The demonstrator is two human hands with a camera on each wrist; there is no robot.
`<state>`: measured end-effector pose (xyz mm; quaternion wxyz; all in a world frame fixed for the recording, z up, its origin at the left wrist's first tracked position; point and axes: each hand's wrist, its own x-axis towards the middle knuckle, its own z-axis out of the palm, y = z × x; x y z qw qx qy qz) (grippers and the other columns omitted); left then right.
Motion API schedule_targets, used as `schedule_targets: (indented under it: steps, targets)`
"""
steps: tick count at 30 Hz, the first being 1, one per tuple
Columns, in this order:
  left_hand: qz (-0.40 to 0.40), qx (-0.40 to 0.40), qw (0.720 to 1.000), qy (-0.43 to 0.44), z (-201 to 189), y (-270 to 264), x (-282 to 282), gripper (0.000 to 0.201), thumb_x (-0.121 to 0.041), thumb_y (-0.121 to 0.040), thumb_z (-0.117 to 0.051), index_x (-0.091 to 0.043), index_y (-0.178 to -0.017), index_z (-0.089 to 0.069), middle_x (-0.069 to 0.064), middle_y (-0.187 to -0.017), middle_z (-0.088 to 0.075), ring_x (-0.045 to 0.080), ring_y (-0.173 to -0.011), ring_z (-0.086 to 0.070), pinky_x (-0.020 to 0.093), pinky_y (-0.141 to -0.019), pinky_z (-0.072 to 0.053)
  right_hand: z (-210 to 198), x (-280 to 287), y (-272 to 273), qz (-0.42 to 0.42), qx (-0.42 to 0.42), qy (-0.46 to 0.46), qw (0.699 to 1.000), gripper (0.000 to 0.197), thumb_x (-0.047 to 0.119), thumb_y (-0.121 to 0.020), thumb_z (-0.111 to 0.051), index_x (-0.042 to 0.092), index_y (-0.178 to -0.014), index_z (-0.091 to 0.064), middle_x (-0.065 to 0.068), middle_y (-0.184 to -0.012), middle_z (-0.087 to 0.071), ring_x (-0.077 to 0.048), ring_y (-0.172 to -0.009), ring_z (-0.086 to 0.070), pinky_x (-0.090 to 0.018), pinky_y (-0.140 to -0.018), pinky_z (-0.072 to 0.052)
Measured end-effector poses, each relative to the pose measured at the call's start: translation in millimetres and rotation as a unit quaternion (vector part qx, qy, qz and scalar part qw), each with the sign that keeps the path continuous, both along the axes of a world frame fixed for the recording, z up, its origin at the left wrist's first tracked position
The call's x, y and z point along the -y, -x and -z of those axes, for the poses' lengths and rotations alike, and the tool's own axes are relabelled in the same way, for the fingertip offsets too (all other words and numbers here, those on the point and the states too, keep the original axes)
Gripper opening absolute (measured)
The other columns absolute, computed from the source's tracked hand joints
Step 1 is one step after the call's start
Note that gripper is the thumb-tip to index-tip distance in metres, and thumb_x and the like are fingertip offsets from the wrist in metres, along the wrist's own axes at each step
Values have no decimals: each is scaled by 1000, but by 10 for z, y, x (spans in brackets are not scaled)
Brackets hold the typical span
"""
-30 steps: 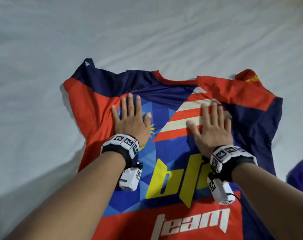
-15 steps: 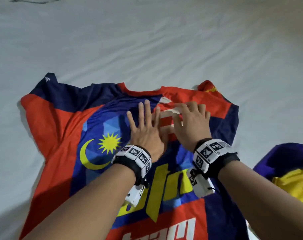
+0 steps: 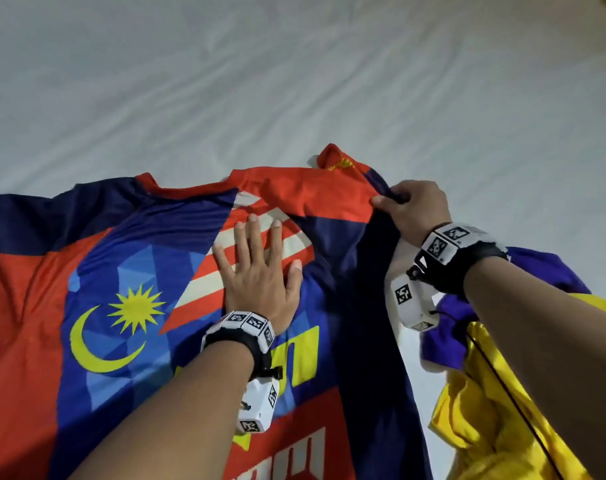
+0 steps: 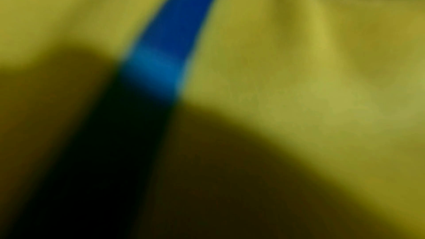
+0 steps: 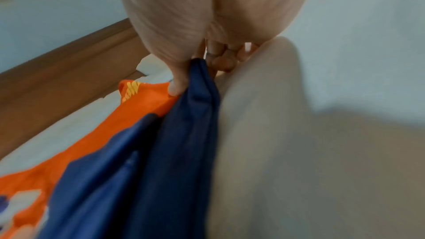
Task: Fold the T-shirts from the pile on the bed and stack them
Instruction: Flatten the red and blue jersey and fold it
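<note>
Hands: left hand [image 3: 260, 275] laid flat, fingers straight and spread, pressed on jersey chest; right hand [image 3: 414, 211] clenched round a gather of navy and red cloth at jersey's shoulder, thumb on top.
Right wrist view: right hand [image 5: 197, 46] seen from behind, navy fold pinched between thumb and fingers [image 5: 222, 61], fold lifted off sheet.
Left wrist view: blurred yellow and blue print only, camera close against cloth.
Task item: red-navy jersey [image 3: 128, 271] spread face up on bed, collar at 12 o'clock, hem cut off at 6 o'clock.
Edges: jersey's side at 3 o'clock raised by right hand; side at 9 o'clock runs out of frame.
Open room: wide bare white sheet [image 3: 294, 81] from 10 to 2 o'clock beyond collar; narrow strip of sheet between jersey and pile.
Count: one jersey being worked; one purple-yellow garment heap [image 3: 495, 393] at 4 o'clock, number of pieces in it cannot be told; two hands, two wrist bands.
Arm pose: both forearms reached forward from 6 o'clock, right wrist higher than left.
</note>
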<state>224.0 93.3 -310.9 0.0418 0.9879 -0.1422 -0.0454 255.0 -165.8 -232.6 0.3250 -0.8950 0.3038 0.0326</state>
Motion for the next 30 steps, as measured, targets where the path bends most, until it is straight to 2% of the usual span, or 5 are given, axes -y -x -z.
schedule_targets:
  steps: [9, 16, 22, 27, 30]
  targets:
    - [-1, 8, 1000, -6, 11, 14, 16, 74, -54, -100, -24, -21, -164, -11, 15, -171, 0, 36, -157, -2, 69, -119, -5, -35, 371, 645, 295, -42, -85, 951, 30, 23, -91, -59, -6, -96, -66, -21, -91, -60, -40, -87, -53, -33, -73, -32]
    - [1, 22, 1000, -6, 40, 12, 9, 74, -54, -100, -22, -20, -164, -10, 15, -171, 0, 36, -157, -1, 69, -120, -3, -126, 321, 355, 236, 40, -93, 966, 50, 39, -89, -69, 9, -128, -61, -10, -124, -65, -29, -118, -58, -28, -90, -40]
    - [1, 24, 1000, -10, 27, 24, 14, 73, -54, -101, -22, -20, -164, -10, 16, -171, -2, 36, -158, -1, 69, -120, -3, -120, 493, 111, 148, 0, -125, 981, 40, 44, -76, -83, 9, -74, -65, -4, -67, -55, -21, -59, -54, -26, -53, -39]
    - [-1, 22, 1000, -5, 31, 22, 20, 73, -54, -100, -24, -21, -164, -12, 15, -171, -3, 36, -157, -3, 69, -119, -4, -138, 692, 201, 250, 105, -134, 953, 39, 43, -82, -76, 17, -64, -53, 0, -62, -48, -18, -60, -47, -29, -62, -38]
    - [1, 24, 1000, -5, 45, 19, 15, 73, -54, -100, -23, -21, -164, -11, 15, -171, -2, 35, -158, -1, 69, -120, -3, -189, 738, 284, 267, 44, -152, 951, 61, 62, -85, -66, 0, -84, -65, -17, -73, -54, -33, -74, -56, -22, -58, -41]
